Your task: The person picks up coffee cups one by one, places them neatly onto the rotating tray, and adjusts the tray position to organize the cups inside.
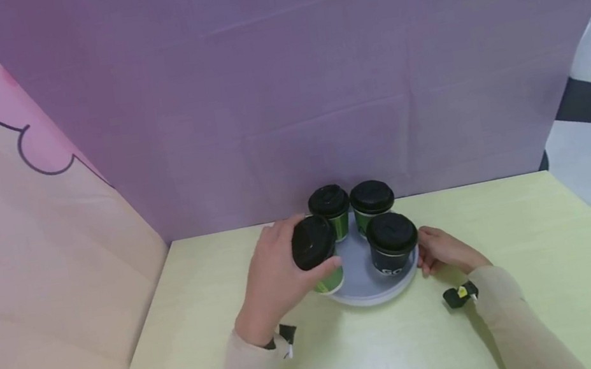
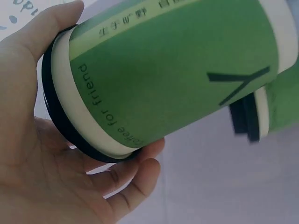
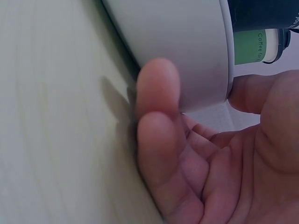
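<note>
My left hand (image 1: 275, 278) is wrapped round a green paper cup with a black plastic lid (image 1: 318, 255), thumb and fingers (image 2: 140, 172) curled near the lid end, cup tilted at the left edge of the round grey tray (image 1: 362, 293). Probably light with thin walls that crush easily and a lid that may pop off, so I'd grip mid-body, not the lid. White rim band, dark printed lettering on the side. My right hand (image 1: 442, 251) pinches the tray rim (image 3: 196, 56) on the right, thumb on top. Three more lidded cups (image 1: 371, 205) stand on the tray, on a pale yellow-green table (image 1: 547, 273).
</note>
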A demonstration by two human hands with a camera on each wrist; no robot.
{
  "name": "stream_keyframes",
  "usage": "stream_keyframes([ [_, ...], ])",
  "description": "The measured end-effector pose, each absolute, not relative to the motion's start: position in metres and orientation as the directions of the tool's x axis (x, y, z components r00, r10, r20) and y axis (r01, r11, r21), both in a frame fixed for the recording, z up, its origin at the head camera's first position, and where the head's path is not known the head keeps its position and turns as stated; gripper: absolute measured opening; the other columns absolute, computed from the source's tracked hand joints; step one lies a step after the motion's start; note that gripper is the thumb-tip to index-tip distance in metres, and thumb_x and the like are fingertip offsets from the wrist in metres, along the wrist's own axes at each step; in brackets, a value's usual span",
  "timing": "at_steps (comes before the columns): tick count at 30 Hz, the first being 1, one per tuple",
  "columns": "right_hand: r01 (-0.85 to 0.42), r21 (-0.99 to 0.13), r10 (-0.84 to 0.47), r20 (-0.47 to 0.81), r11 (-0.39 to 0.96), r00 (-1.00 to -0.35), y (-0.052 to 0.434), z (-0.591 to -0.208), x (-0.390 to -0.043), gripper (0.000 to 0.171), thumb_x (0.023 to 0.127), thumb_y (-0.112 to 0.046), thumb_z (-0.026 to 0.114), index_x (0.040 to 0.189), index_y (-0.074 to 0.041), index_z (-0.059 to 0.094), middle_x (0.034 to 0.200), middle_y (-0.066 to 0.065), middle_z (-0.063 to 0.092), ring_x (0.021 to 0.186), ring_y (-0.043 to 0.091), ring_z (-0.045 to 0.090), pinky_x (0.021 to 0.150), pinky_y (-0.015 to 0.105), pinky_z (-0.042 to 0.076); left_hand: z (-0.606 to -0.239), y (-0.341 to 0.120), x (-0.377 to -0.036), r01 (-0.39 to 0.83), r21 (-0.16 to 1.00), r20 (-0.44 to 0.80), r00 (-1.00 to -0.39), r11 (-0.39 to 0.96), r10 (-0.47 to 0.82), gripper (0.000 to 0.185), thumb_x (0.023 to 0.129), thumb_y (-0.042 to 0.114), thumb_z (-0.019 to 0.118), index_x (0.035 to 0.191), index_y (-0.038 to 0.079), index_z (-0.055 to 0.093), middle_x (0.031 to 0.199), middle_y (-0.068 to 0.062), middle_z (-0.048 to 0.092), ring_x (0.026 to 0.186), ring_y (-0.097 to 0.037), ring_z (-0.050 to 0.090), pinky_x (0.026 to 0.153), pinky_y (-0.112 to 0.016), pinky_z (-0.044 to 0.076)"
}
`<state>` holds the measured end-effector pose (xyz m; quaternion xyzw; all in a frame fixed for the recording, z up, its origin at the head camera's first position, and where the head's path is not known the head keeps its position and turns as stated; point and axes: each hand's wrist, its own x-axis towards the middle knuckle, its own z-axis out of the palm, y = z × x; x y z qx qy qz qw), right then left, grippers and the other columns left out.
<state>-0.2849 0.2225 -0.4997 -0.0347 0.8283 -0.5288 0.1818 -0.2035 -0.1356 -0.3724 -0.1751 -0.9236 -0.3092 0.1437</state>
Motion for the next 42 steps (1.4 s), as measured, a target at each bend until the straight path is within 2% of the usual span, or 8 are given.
stream_keyframes([
  [5,0.14,-0.889,-0.252,-0.27,0.436,-0.929,0.223,-0.5,-0.285,0.04,0.113,-0.038,0.031,0.104,-0.003,0.049,0.076,0.004,0.063,0.059,0.014,0.063,0.057,0.03,0.056,-0.382,-0.12,-0.205,0.467,0.486,0.385,-0.873,0.739,0.298,0.09,0.081,0.063,0.078,0.15,0.014,0.046,0.145,-0.006,0.057,0.127,-0.026,0.053,0.104,-0.046,0.05],
  [10,0.137,-0.89,-0.26,-0.269,0.435,-0.927,0.224,-0.501,-0.285,0.04,0.113,-0.038,0.031,0.104,-0.003,0.048,0.077,0.004,0.063,0.059,0.014,0.064,0.058,0.03,0.056,-0.39,-0.107,-0.206,0.507,0.45,0.386,-0.853,0.735,0.352,0.091,0.082,0.061,0.078,0.153,0.016,0.042,0.15,-0.008,0.053,0.134,-0.027,0.05,0.11,-0.047,0.047],
  [14,0.131,-0.891,-0.267,-0.266,0.434,-0.926,0.224,-0.502,-0.286,0.041,0.112,-0.04,0.033,0.104,-0.004,0.048,0.077,0.004,0.063,0.059,0.014,0.064,0.058,0.031,0.056,-0.395,-0.1,-0.207,0.54,0.41,0.389,-0.833,0.735,0.395,0.091,0.083,0.059,0.078,0.153,0.014,0.042,0.15,-0.007,0.052,0.137,-0.027,0.049,0.113,-0.047,0.044],
  [22,0.132,-0.891,-0.267,-0.267,0.434,-0.926,0.225,-0.503,-0.287,0.041,0.112,-0.04,0.033,0.105,-0.003,0.048,0.078,0.005,0.063,0.06,0.015,0.064,0.059,0.031,0.057,-0.407,-0.085,-0.21,0.587,0.263,0.438,-0.78,0.765,0.448,0.091,0.084,0.065,0.075,0.151,0.012,0.045,0.145,-0.008,0.056,0.132,-0.025,0.054,0.111,-0.047,0.045],
  [34,0.128,-0.891,-0.267,-0.263,0.435,-0.927,0.224,-0.501,-0.286,0.04,0.111,-0.039,0.036,0.106,-0.002,0.049,0.078,0.005,0.063,0.061,0.015,0.064,0.059,0.031,0.057,-0.422,-0.079,-0.217,0.568,0.123,0.439,-0.767,0.814,0.468,0.091,0.084,0.071,0.07,0.151,0.015,0.046,0.141,-0.006,0.058,0.131,-0.025,0.05,0.11,-0.047,0.04],
  [42,0.125,-0.89,-0.267,-0.262,0.439,-0.927,0.225,-0.501,-0.286,0.038,0.112,-0.036,0.034,0.106,-0.002,0.049,0.078,0.005,0.063,0.06,0.014,0.064,0.059,0.03,0.057,-0.428,-0.075,-0.218,0.557,0.087,0.425,-0.77,0.826,0.475,0.088,0.082,0.07,0.072,0.148,0.017,0.049,0.138,-0.005,0.059,0.132,-0.026,0.048,0.113,-0.056,0.035],
])
